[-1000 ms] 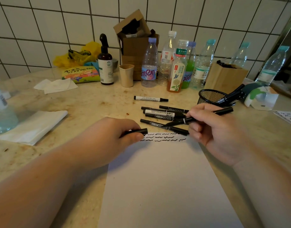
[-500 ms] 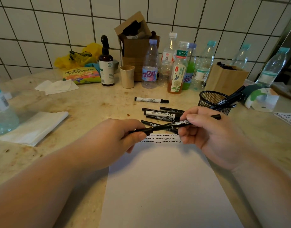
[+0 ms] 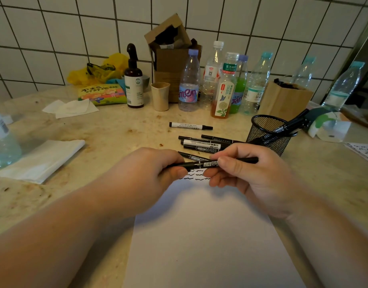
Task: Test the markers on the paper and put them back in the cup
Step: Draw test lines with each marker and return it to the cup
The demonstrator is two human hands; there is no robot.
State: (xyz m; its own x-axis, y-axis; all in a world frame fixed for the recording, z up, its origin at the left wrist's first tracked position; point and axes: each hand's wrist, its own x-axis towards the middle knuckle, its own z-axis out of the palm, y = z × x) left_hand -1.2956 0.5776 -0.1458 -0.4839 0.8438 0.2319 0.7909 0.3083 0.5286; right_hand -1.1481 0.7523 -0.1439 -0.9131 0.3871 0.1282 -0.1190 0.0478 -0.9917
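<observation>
Head view shows both hands meeting over the far end of the white paper. Since a second ago, when the left hand held only the loose cap and the right hand held the uncapped black marker apart from it, the two have come together: the marker now lies level between the hands. The left fingers curl round its left end, where the cap was, and the right thumb and fingers pinch its right half. Wavy black test lines show on the paper just below the marker. Beyond the hands lies a loose cluster of markers on the counter, one white marker farther off. Right of them stands the black mesh cup, holding several markers.
</observation>
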